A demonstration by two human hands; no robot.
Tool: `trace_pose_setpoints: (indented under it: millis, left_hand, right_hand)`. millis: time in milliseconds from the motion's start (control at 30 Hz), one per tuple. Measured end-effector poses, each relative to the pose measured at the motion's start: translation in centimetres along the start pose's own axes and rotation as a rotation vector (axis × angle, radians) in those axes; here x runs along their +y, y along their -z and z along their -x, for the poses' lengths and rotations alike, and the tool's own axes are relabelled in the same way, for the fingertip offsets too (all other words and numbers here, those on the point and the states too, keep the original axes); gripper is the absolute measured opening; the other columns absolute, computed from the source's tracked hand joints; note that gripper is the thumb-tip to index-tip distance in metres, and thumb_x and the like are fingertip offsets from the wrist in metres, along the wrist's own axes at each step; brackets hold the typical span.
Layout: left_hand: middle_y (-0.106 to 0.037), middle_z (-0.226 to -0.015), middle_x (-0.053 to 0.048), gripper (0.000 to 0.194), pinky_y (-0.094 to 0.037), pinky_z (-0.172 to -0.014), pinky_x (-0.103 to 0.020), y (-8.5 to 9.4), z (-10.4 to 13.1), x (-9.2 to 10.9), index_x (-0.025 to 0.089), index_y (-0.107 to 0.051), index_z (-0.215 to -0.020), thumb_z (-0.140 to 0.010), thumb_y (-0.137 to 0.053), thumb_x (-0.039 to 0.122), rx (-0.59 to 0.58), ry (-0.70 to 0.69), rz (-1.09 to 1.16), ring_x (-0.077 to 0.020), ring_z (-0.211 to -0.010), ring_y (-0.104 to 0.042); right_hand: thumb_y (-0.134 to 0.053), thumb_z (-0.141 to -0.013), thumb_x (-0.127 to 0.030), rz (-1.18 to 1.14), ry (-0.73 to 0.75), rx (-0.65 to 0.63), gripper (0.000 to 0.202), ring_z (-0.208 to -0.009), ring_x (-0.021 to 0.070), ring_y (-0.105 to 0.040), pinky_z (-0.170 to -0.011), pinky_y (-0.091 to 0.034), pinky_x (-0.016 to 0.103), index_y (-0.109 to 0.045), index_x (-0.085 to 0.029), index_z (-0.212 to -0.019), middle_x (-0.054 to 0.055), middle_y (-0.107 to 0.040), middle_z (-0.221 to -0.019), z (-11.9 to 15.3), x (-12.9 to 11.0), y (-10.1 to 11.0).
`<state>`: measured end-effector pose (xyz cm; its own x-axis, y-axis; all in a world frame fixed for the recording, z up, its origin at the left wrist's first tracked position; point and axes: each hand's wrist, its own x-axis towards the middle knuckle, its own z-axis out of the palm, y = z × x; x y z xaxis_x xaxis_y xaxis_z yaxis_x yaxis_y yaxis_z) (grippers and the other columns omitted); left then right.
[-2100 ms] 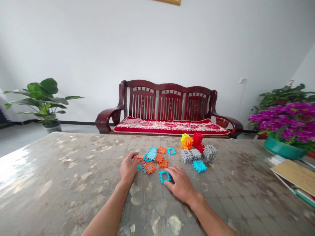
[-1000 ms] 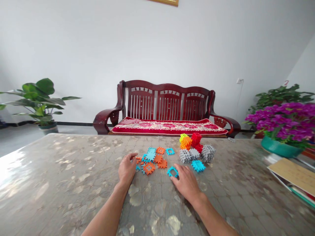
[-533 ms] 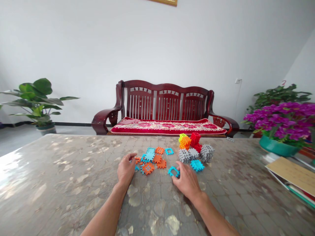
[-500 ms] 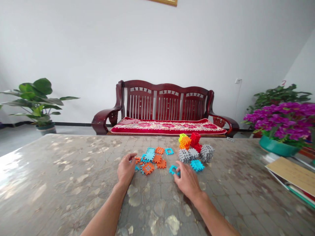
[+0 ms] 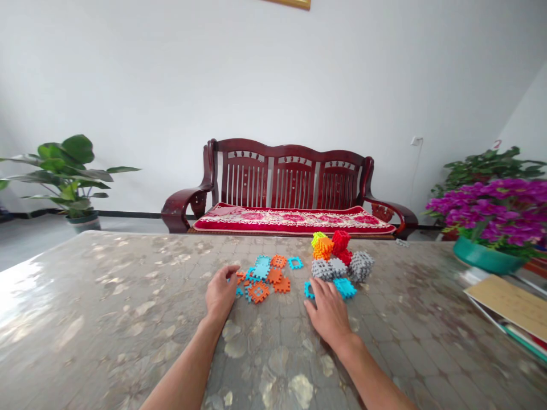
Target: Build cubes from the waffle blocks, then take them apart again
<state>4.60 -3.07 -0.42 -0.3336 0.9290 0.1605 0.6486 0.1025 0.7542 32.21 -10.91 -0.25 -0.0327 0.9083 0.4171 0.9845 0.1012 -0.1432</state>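
My right hand (image 5: 328,310) lies palm down with fingers stretched forward, its fingertips over a blue square frame-shaped interlocking piece (image 5: 308,290). Beside those fingers is a stack of blue toothed pieces (image 5: 344,287). At the left, my left hand (image 5: 222,293) rests on its edge with loosely bent fingers apart, next to a loose pile of flat pieces. That pile has orange pieces (image 5: 258,292), a light blue piece (image 5: 261,266) and more orange ones (image 5: 282,285). Another blue frame piece (image 5: 295,262) lies apart, behind them.
Built grey cubes (image 5: 361,266), red ones (image 5: 341,242) and an orange one (image 5: 323,248) stand behind my right hand. A teal flower pot (image 5: 487,254) and a brown folder (image 5: 508,302) sit at the right of the patterned table (image 5: 128,341). A wooden bench (image 5: 290,176) stands beyond.
The blue frame piece has slid a little to the right under my right fingertips, closer to the blue stack. My left hand has stayed nearly still.
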Motion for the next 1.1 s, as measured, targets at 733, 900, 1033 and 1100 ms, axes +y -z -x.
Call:
trace_pose_setpoints:
  millis: [733, 900, 1033, 1100]
  left_hand:
    - [-0.074, -0.101, -0.001, 0.028, -0.048, -0.076, -0.025, -0.1, 0.0, -0.1, 0.025, -0.070, -0.103, -0.083, -0.050, 0.027, 0.000, -0.013, 0.009, -0.0187, -0.093, -0.067]
    - [-0.074, -0.100, -0.001, 0.028, -0.048, -0.076, -0.026, -0.2, -0.2, -0.4, 0.025, -0.070, -0.102, -0.083, -0.050, 0.029, -0.005, -0.008, -0.011, -0.0196, -0.093, -0.067]
    - [-0.074, -0.100, 0.000, 0.028, -0.048, -0.075, -0.025, -0.1, -0.2, -0.4, 0.026, -0.070, -0.103, -0.083, -0.050, 0.029, -0.007, -0.002, -0.021, -0.0198, -0.094, -0.067]
    - [-0.074, -0.100, 0.000, 0.028, -0.048, -0.075, -0.024, -0.1, -0.2, -0.4, 0.026, -0.070, -0.102, -0.083, -0.050, 0.028, -0.003, -0.008, -0.018, -0.0192, -0.094, -0.067]
  right_hand:
    - [-0.057, -0.079, -0.022, -0.101, 0.051, -0.225, 0.047, -0.113, 0.0245, -0.055, -0.099, -0.036, 0.033, -0.058, -0.017, -0.126, 0.010, -0.065, -0.120, -0.2, 1.0, 1.1]
    - [-0.060, -0.075, -0.024, -0.095, 0.021, -0.173, 0.042, -0.106, 0.0250, -0.057, -0.094, -0.039, 0.032, -0.061, -0.017, -0.116, 0.009, -0.067, -0.111, -0.2, 0.7, 1.3]
    - [-0.063, -0.072, -0.025, -0.105, -0.015, -0.125, 0.045, -0.101, 0.0234, -0.059, -0.090, -0.041, 0.030, -0.059, -0.017, -0.117, 0.008, -0.068, -0.106, -0.2, 0.5, 1.3]
    - [-0.063, -0.072, -0.026, -0.103, -0.035, -0.089, 0.046, -0.098, 0.0227, -0.060, -0.088, -0.042, 0.030, -0.058, -0.017, -0.118, 0.008, -0.069, -0.102, -0.4, 0.7, 1.5]
